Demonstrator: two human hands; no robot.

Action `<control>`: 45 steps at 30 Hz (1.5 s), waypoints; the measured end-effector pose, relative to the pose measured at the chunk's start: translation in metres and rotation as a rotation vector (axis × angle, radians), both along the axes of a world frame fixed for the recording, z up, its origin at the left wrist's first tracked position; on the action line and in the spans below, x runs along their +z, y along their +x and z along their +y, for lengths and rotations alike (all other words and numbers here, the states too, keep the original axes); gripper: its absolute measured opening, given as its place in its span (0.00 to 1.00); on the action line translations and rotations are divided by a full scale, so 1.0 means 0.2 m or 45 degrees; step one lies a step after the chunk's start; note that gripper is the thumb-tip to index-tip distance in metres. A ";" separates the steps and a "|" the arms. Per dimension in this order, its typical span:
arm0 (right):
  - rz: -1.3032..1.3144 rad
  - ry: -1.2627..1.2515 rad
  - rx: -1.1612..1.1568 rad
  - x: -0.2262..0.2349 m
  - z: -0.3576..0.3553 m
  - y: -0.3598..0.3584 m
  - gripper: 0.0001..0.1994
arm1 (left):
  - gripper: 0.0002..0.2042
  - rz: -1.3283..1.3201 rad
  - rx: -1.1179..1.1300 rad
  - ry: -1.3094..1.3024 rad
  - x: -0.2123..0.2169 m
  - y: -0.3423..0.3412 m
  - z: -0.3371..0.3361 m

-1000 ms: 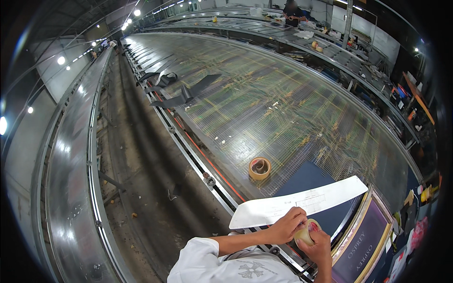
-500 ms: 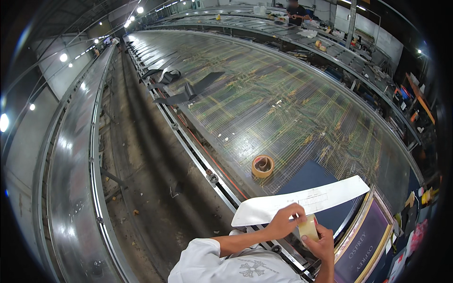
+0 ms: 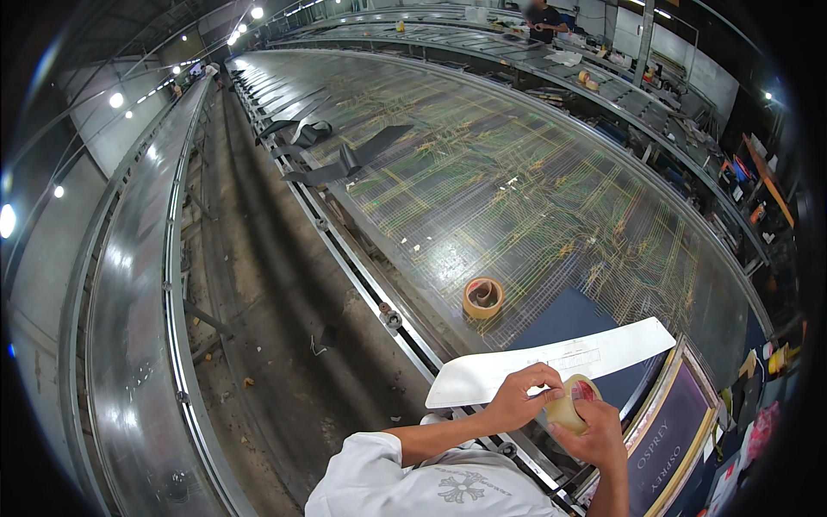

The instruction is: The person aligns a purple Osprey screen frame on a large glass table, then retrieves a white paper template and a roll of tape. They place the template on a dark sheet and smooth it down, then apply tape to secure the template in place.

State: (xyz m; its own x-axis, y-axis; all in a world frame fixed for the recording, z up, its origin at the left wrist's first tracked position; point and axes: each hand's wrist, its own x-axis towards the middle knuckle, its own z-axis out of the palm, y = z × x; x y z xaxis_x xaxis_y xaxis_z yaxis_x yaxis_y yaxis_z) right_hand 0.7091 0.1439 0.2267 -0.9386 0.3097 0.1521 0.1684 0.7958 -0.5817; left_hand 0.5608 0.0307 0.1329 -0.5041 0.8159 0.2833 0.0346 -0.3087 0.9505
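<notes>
A roll of clear, yellowish tape [image 3: 562,412] is gripped in my right hand [image 3: 597,438], its fingers wrapped round the roll's right side. The fingertips of my left hand [image 3: 519,399] are pinched together against the left rim of that roll; whether a loose end of tape lies between them is too small to tell. Beneath and beyond my hands lies a long, curved white paper template [image 3: 482,372] with thin printed lines. It rests partly on a dark blue sheet [image 3: 564,320] on the long table.
A brown tape roll [image 3: 482,299] stands on the line-covered table [image 3: 431,194]. At the right is a framed printing screen [image 3: 659,439]. Dark strips [image 3: 353,162] lie near the table's left edge, beside a metal rail [image 3: 392,319]. Another person [image 3: 544,24] stands far off at the back.
The clear tape roll has turned in my right hand, so its round side and reddish core now show. My left hand remains close against it. The view has shifted slightly.
</notes>
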 end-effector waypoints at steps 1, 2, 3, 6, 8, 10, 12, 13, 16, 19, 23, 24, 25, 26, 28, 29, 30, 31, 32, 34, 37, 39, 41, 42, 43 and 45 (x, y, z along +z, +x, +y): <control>0.005 -0.005 0.015 -0.01 -0.01 0.00 0.17 | 0.05 -0.005 0.028 0.007 0.01 0.00 -0.01; 0.011 -0.009 0.026 -0.02 -0.01 0.00 0.18 | 0.04 0.073 0.072 -0.008 0.02 -0.01 -0.01; 0.087 -0.172 -0.038 -0.03 -0.02 0.00 0.20 | 0.04 0.151 0.115 -0.024 0.03 -0.03 -0.01; 0.172 -0.407 -0.277 -0.06 -0.01 0.00 0.28 | 0.08 0.443 0.258 0.016 0.05 -0.07 0.00; 0.031 -0.236 -0.515 -0.01 0.06 -0.09 0.33 | 0.13 0.559 0.363 0.159 0.08 -0.11 0.03; 0.312 0.071 -0.212 0.01 0.14 -0.10 0.23 | 0.13 0.657 0.347 0.289 0.19 -0.15 0.01; 0.394 0.338 0.029 0.16 0.22 -0.06 0.16 | 0.12 0.706 0.269 0.402 0.42 -0.22 -0.01; 0.462 0.396 0.075 0.24 0.21 -0.06 0.14 | 0.12 0.727 0.210 0.446 0.55 -0.23 -0.05; 0.624 0.570 0.067 0.56 0.01 -0.05 0.15 | 0.12 0.644 -0.024 0.661 0.73 -0.28 -0.23; 0.864 0.711 0.197 0.57 0.01 -0.01 0.12 | 0.10 0.578 -0.094 0.710 0.75 -0.23 -0.28; 0.688 0.574 0.207 0.58 0.02 0.01 0.10 | 0.06 0.598 -0.002 1.013 0.68 -0.21 -0.18; 0.747 0.589 0.148 0.54 0.02 0.01 0.12 | 0.06 0.548 -0.036 0.981 0.68 -0.21 -0.19; 0.683 0.334 0.340 0.47 0.07 0.02 0.11 | 0.06 0.527 -0.036 0.866 0.69 -0.20 -0.22; 0.597 0.113 0.473 0.45 0.11 0.06 0.11 | 0.06 0.485 -0.087 0.787 0.73 -0.19 -0.25; 0.523 -0.496 0.424 0.23 0.21 0.02 0.08 | 0.07 0.517 0.016 0.607 0.72 -0.16 -0.31; 0.496 -0.820 0.154 0.12 0.20 -0.02 0.06 | 0.07 0.523 0.069 0.635 0.70 -0.18 -0.32; 0.433 -0.841 -0.184 0.02 0.14 -0.02 0.06 | 0.07 0.541 0.126 0.919 0.57 -0.25 -0.32; 0.344 -0.886 -0.458 -0.15 0.12 -0.05 0.06 | 0.08 0.604 0.348 0.897 0.48 -0.30 -0.35; 0.351 -0.850 -0.566 -0.30 0.07 0.00 0.06 | 0.08 0.621 0.522 0.912 0.40 -0.35 -0.39; 0.289 -0.738 -0.873 -0.51 0.04 0.17 0.08 | 0.09 0.570 0.969 0.445 0.27 -0.53 -0.27; 0.197 -0.762 -1.032 -0.60 0.02 0.27 0.09 | 0.05 -0.300 1.147 0.281 -0.26 -0.97 -0.46; 0.183 -0.806 -1.087 -0.64 0.01 0.30 0.10 | 0.04 -0.953 1.145 0.293 -0.70 -1.11 -0.65; 0.178 -0.843 -1.154 -0.69 0.06 0.31 0.10 | 0.03 -1.336 0.855 0.585 -1.27 -1.22 -0.87; 0.128 -0.783 -1.117 -0.70 0.09 0.29 0.10 | 0.09 -1.311 0.717 0.571 -1.51 -1.28 -1.01; 0.095 -0.783 -1.095 -0.73 0.12 0.27 0.10 | 0.15 -1.292 0.568 0.554 -1.67 -1.30 -1.04; 0.112 -0.954 -1.088 -0.73 0.14 0.23 0.10 | 0.20 -1.347 0.953 0.050 -1.61 -1.21 -0.75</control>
State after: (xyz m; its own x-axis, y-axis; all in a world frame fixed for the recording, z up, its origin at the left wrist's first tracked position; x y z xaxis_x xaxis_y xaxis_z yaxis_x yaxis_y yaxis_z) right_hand 0.7557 0.1711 0.0811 -0.3720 0.8833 -0.2854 0.4235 -0.1121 -0.8990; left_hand 0.3192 -0.1200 -0.1889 -0.8239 0.2403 -0.5133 -0.5480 -0.5688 0.6133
